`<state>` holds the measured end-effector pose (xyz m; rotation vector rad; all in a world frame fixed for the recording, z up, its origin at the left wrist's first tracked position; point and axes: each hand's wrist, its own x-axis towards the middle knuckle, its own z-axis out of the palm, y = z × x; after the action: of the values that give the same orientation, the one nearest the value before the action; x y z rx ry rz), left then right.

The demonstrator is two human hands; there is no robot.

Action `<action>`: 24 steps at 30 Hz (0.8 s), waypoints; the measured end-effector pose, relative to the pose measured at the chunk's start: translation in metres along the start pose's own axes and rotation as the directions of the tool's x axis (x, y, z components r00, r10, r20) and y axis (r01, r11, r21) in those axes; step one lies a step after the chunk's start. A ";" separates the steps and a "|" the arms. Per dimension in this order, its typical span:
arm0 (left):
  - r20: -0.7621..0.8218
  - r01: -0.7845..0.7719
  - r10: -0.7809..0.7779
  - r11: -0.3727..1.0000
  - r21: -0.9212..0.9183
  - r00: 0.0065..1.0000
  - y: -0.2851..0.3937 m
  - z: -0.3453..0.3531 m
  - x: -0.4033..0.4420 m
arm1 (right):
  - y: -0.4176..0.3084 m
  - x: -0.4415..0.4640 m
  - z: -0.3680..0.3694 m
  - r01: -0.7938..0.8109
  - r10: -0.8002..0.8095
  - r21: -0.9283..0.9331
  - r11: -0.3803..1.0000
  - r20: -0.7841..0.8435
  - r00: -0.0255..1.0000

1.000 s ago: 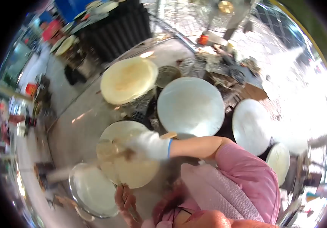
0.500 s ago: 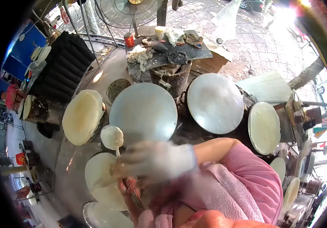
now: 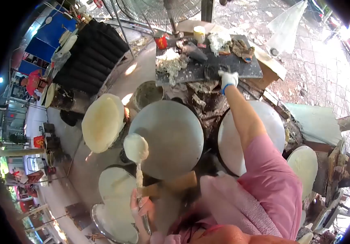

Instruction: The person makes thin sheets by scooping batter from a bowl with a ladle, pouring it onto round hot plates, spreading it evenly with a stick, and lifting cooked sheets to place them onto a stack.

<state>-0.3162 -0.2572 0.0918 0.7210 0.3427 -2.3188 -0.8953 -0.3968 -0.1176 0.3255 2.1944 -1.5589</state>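
Observation:
My left hand (image 3: 143, 206), at the lower middle, is closed around the handle of a ladle (image 3: 136, 148). Pale, thick batter coats its round head and upper handle, and the head overlaps the edge of the left round griddle (image 3: 166, 134). Stretched far forward, my right hand (image 3: 228, 79) wears a white glove with a blue cuff. Its fingers are curled at a dark pad (image 3: 214, 73) on the front edge of a black board (image 3: 246, 69); the glove partly hides the grip. My right forearm crosses over the right round griddle (image 3: 234, 138).
Stacked pale flat sheets (image 3: 103, 123) stand left of the griddles, with another pale sheet (image 3: 303, 166) at right. A bucket (image 3: 147, 94) sits behind. The board carries a red can (image 3: 161, 42), a yellow-white cup (image 3: 199, 34) and crumpled scraps. Beyond is a fan (image 3: 166, 10).
My right hand has swung from beside the ladle forward and right to the dark pad on the board. The ladle stays in my left hand. The camera view has shifted.

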 end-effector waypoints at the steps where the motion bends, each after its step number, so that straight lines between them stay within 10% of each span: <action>1: 0.028 0.038 -0.037 0.999 -0.035 0.999 -0.001 0.005 0.001 | 0.030 0.055 0.019 0.169 -0.188 0.113 0.979 0.183 0.965; 4: 0.070 0.088 -0.082 0.992 -0.088 0.994 0.002 0.006 0.005 | -0.022 -0.023 -0.052 -0.334 -0.090 0.578 0.744 0.583 0.808; 6: 0.027 0.025 -0.024 0.999 -0.034 0.999 0.015 -0.005 0.008 | -0.022 -0.084 -0.109 0.046 -0.455 0.629 0.776 0.508 0.731; 8: -0.059 -0.066 0.064 0.998 -0.020 0.996 0.018 0.000 0.010 | -0.005 -0.144 -0.170 0.629 -0.604 0.097 0.772 0.420 0.677; 10: -0.171 -0.059 0.050 0.997 -0.048 0.984 0.025 0.013 0.014 | 0.012 -0.209 -0.218 0.977 -0.815 -0.193 -0.087 0.577 0.042; 12: -0.007 -0.026 0.026 0.999 0.035 1.000 0.042 -0.007 0.021 | 0.057 -0.251 -0.241 0.989 -0.501 -0.133 -0.062 0.861 0.085; 14: -0.004 -0.026 0.026 0.996 0.084 1.000 0.043 0.002 0.031 | 0.133 -0.268 -0.289 0.883 -0.133 -0.166 -0.438 0.984 0.118; 17: 0.040 0.018 -0.023 0.994 0.111 0.999 0.051 -0.004 0.035 | 0.191 -0.256 -0.293 0.976 -0.109 -0.160 -0.149 0.983 0.145; 20: -0.058 -0.037 0.042 0.996 0.079 0.997 0.041 0.004 0.039 | 0.160 -0.226 -0.241 0.981 -0.295 0.001 -0.196 0.954 -0.060; 24: -0.137 -0.124 0.121 0.992 -0.014 0.983 0.023 0.009 0.037 | 0.099 -0.140 -0.161 0.932 -0.401 -0.242 -0.269 0.908 0.120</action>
<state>-0.3274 -0.2975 0.0761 0.8671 0.3739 -2.1528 -0.7632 -0.2039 -0.0905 -2.0658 2.2545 -0.1936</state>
